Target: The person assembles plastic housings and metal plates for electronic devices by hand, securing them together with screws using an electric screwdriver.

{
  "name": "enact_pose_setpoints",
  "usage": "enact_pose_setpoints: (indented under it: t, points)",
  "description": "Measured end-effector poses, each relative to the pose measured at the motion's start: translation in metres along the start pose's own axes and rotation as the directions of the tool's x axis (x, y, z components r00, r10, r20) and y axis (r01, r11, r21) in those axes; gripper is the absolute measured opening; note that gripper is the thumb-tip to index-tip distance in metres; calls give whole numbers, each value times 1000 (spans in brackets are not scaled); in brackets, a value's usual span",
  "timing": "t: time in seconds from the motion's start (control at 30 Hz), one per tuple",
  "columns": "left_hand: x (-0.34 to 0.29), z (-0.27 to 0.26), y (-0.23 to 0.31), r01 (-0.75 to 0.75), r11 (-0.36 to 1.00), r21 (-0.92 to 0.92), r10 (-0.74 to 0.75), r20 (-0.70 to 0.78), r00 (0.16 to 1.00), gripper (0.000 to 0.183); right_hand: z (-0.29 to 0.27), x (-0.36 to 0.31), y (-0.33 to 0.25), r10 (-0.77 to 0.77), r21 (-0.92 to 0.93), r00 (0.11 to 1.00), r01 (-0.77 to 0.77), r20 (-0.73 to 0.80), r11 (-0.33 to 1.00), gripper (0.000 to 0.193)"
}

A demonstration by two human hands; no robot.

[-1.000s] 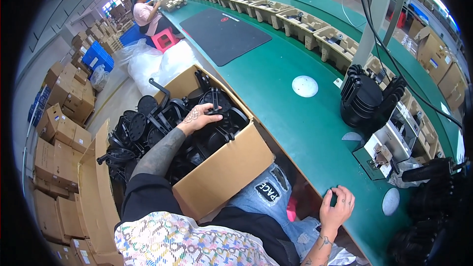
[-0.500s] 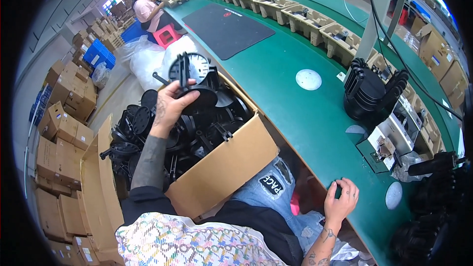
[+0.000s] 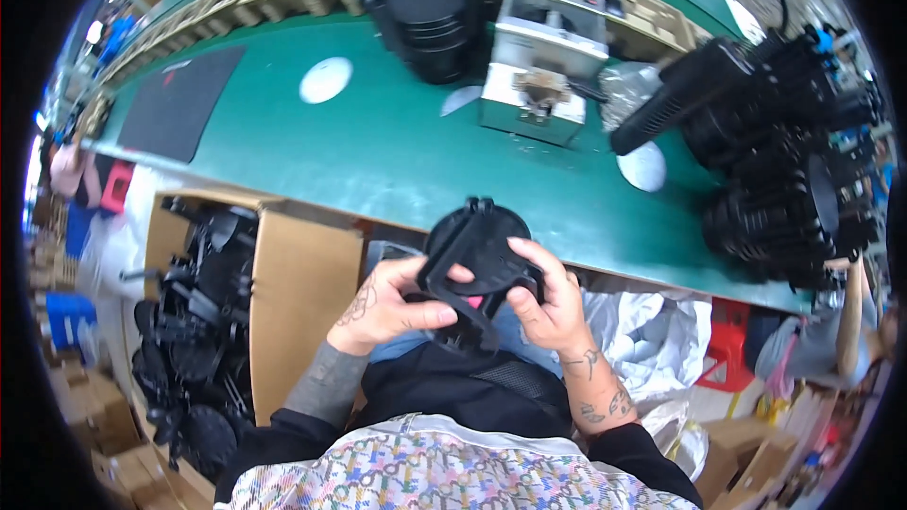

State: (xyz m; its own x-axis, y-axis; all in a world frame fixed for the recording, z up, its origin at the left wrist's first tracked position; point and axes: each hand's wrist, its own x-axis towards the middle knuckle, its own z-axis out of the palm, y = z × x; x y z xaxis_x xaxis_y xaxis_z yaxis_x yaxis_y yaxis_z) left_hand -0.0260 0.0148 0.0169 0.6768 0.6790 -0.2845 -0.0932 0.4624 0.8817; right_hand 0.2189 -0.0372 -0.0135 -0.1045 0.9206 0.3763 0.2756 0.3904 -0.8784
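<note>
Close in front of my body, just off the bench edge, I hold a black round plastic part with a bracket-like arm (image 3: 482, 241). My left hand (image 3: 383, 307) grips its left side, fingers closed around the arm. On the other side my right hand (image 3: 553, 302) has its thumb and fingers closed on the disc's rim. Whether this is one piece or two together, I cannot tell. To my left stands an open cardboard box (image 3: 304, 312) filled with loose black plastic parts (image 3: 203, 293) of a similar kind.
The green bench (image 3: 255, 123) bears a dark mat (image 3: 184, 99), a stack of round black parts (image 3: 430, 24) and a metal fixture (image 3: 539, 76). More black parts (image 3: 775, 217) are piled at right. A red stool (image 3: 726, 349) and another person's arm (image 3: 850, 312) are beyond.
My left hand has brought a black part out from over the box to in front of me. My right hand has left the bench edge and grips it too. The view has turned right.
</note>
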Motion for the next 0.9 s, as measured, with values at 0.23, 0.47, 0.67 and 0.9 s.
enact_pose_setpoints:
  t: [0.23,0.47,0.67,0.9]
  points:
    - [17,11,-19,-95,993,68,98,-40,994,46,-1,-91,46,196,48,820,-202,-537,978,47]
    - [-3,-22,-31,-144,967,-212,112,-154,982,49,-24,-108,89,-13,-291,658,-314,-753,904,31]
    - [-8,-20,-29,-312,901,-303,163,-429,888,37,-43,-74,29,234,-547,745,-631,-624,551,41]
    - [-1,17,-23,-431,891,-143,237,-663,711,26,-52,-40,-46,414,-578,754,-657,-510,484,62]
